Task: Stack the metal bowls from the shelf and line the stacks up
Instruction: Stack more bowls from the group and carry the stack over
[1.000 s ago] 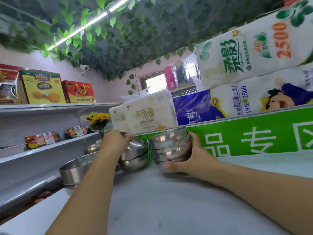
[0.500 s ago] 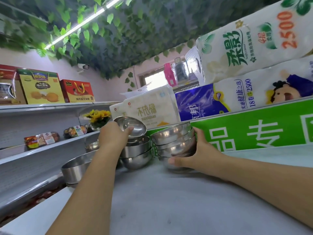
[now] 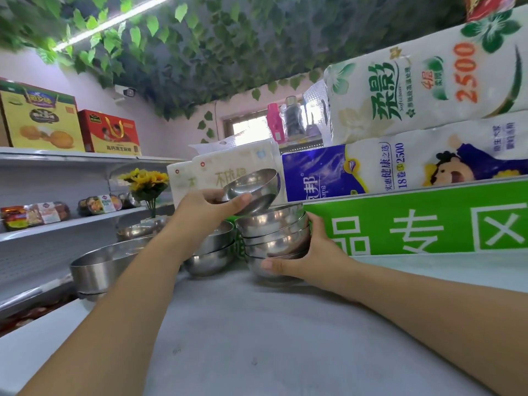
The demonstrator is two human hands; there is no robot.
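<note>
My left hand (image 3: 200, 212) grips a single small metal bowl (image 3: 254, 188) by its rim, tilted, just above the right stack of bowls (image 3: 274, 238). My right hand (image 3: 308, 258) wraps around the lower right side of that stack, which stands on the pale shelf top (image 3: 271, 338). A shorter stack of two bowls (image 3: 211, 252) sits just left of it, partly hidden by my left forearm. A larger metal bowl (image 3: 100, 267) stands further left at the shelf's edge.
A green sign board (image 3: 428, 221) runs behind the stacks on the right, with tissue packs (image 3: 400, 167) above it. More metal bowls (image 3: 134, 231) and a yellow flower bunch (image 3: 145, 181) stand behind on the left. Side shelves hold boxes (image 3: 40, 121) and packaged food.
My left hand has lifted the top bowl off the left stack and carried it up and to the right, over the right stack. My right hand stays on the right stack.
</note>
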